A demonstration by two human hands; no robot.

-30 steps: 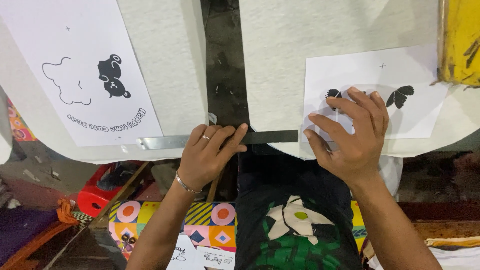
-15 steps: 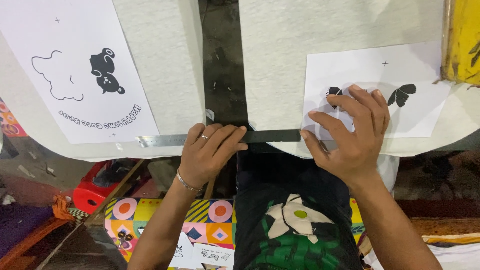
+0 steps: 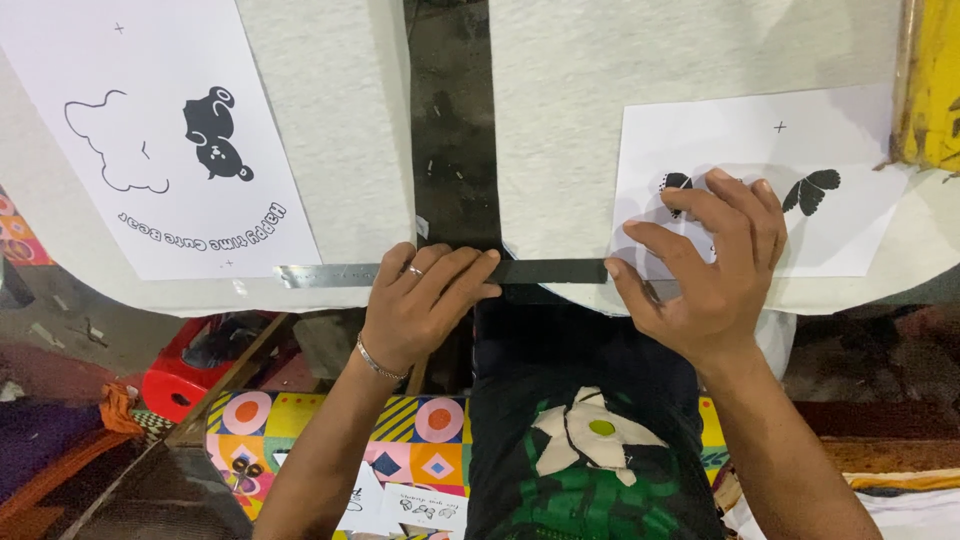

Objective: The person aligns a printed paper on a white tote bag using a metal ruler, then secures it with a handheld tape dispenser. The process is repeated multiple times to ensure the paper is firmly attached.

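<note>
Bare forearms, no sleeves. Left hand [image 3: 425, 305] wears a ring and thin silver bracelet. Dark shirt, green-and-cream print.

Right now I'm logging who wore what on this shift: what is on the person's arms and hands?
Both forearms are bare, with no sleeves in view. The left hand has a ring on one finger and a thin silver bangle at the wrist. The right hand shows no ring, watch or glove.

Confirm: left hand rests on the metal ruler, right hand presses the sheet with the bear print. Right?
Not quite. The left hand does rest on the metal ruler, but the right hand presses the sheet with the butterfly print. The bear sheet lies untouched at far left, per the head view.
</note>
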